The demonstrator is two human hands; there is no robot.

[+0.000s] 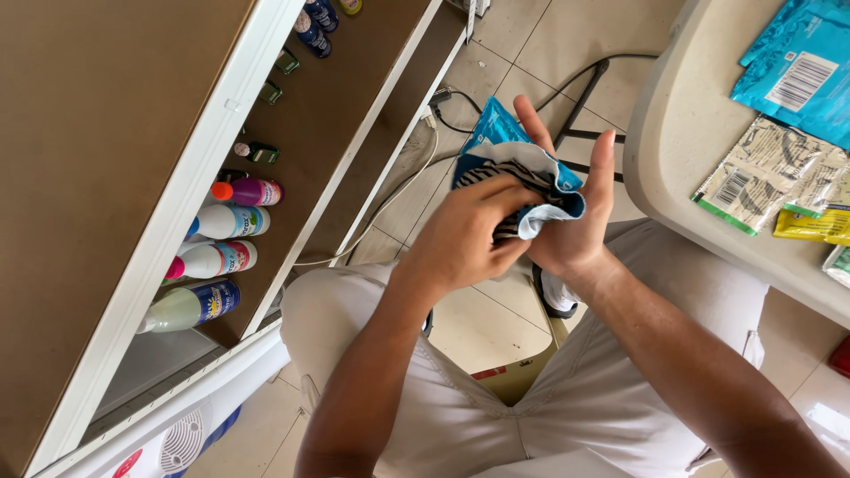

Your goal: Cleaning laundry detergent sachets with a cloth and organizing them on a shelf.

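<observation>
Landmark: the beige table [682, 133], seen at the upper right, is taken as the reference for all places.
Blue packet [513, 155]: a blue pouch with a black-and-white striped panel is held in the air to the left of the table, above the tiled floor [522, 53] and the person's lap.
Left hand [465, 235]: curled over the front of the blue packet, with the fingertips pressed onto its striped face; a pinching hold is shown.
Right hand [575, 208]: spread nearly flat behind the blue packet, fingers extended upward, so that the packet is cradled against the palm; it lies just left of the table edge.
Sachets [779, 168]: several flat packets, blue, pale green and yellow, are laid on the table top, well apart from both hands.
Shelf unit [292, 142]: a white-framed brown shelf is placed far left of the table.
Bottles [217, 261]: a row is stored lying on the shelf unit.
Cable [403, 190]: a white cord is run across the floor between the shelf unit and the table.
</observation>
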